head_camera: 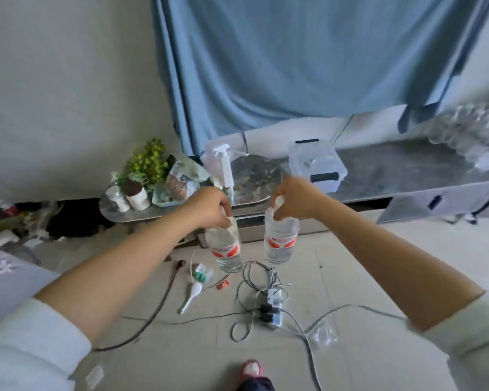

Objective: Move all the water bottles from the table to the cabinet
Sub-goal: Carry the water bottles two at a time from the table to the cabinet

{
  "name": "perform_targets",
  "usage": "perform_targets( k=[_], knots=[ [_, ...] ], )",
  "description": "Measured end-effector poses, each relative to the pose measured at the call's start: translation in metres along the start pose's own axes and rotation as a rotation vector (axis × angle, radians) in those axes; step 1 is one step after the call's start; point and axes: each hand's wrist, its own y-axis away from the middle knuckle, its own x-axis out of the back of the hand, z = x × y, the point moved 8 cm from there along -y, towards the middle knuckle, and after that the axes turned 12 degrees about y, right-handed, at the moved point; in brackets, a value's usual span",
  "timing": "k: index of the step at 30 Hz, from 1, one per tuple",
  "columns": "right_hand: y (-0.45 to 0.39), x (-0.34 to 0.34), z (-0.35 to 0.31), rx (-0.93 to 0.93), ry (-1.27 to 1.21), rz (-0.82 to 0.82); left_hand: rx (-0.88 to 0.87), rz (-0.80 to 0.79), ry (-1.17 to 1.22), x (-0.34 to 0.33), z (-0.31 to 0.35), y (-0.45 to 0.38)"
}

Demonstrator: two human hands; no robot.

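Note:
My left hand (209, 206) grips the neck of a clear water bottle (226, 248) with a red-and-white label; the bottle hangs tilted above the floor. My right hand (292, 198) holds a second, similar water bottle (280, 239) by its cap end, and this one also hangs in the air. Both bottles are in front of a low grey marble-topped cabinet (407, 167). At the cabinet's far right end lies a blurred cluster of several clear bottles (472, 136).
On the cabinet stand a clear lidded box (316, 162), a spray bottle (222, 165), a plant (147, 162) and jars. Cables and a power strip (271, 303) lie on the tiled floor with small litter. My slippered foot (251, 371) is below. A blue curtain (294, 57) hangs behind.

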Motion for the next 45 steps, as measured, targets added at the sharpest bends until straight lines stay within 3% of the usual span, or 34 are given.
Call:
perform_targets(
  k=[13,20,34,45],
  knots=[
    [0.017,0.019,0.248,-0.612,-0.036,-0.106,-0.401,-0.285,-0.088,-0.072,0.174,-0.179],
    [0.036,0.036,0.365,-0.802,-0.111,-0.07,-0.503,-0.321,-0.083,-0.098,0.269,-0.249],
    [0.028,0.087,0.608,-0.668,-0.024,-0.052,-0.37,-0.307,0.007,-0.179,0.467,-0.385],
    [-0.012,0.107,0.779,-0.716,-0.087,0.013,-0.397,-0.305,0.005,-0.213,0.587,-0.505]
  ],
)
